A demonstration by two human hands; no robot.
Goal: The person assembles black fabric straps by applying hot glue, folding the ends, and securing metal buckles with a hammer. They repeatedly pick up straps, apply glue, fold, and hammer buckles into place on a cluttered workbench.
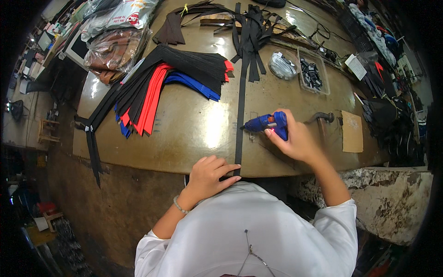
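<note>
Midway, by the look of it: gluing along one black strap, big pile waiting.

From the head view: right hand (297, 138) wrapped in a firm grip round a blue glue gun (268, 123), nozzle aimed toward 9 o'clock and touching, or just short of, the long black strap (239, 115) laid straight down the bench (194, 129) from 12 to 6 o'clock. Left hand (207, 175) flat, fingers extended, pressing the strap's near end at the bench edge, holding nothing closed. Glue line along the strap not discernible, so share already done hard to judge. At 10 o'clock, a fanned stack of black, red and blue straps (161, 83), seemingly untouched; at 12 o'clock, loose black straps (251, 32); at 1 o'clock, a clear tray of small black clips (312, 71). Judged: most of the work left.
</note>
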